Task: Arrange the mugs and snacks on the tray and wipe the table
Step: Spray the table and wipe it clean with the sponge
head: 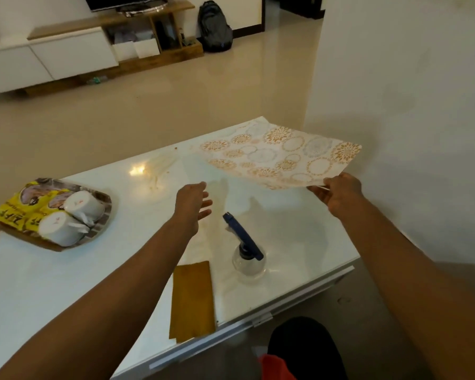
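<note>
Arrangement stage appears complete. Two white ceramic mugs lie on their sides on the patterned rectangular tray, at the left end of the glossy white tabletop; the yellow snack packets sit on the same tray, just left of the mugs and touching them.

Wiping stage — judged not yet begun. The right hand pinches the near edge of a white floral-printed sheet, its near side lifted clear of the tabletop at the far right while its far corner seems to rest on the surface. The left hand hovers above the middle of the tabletop, fingers spread, its grip holding nothing.

A clear spray bottle with a dark blue trigger head stands near the front edge, untouched. A folded mustard-yellow cloth lies flat just left of it, overhanging the near edge.

Remaining, by my assessment: remove the sheet, then spray and wipe the surface.
</note>
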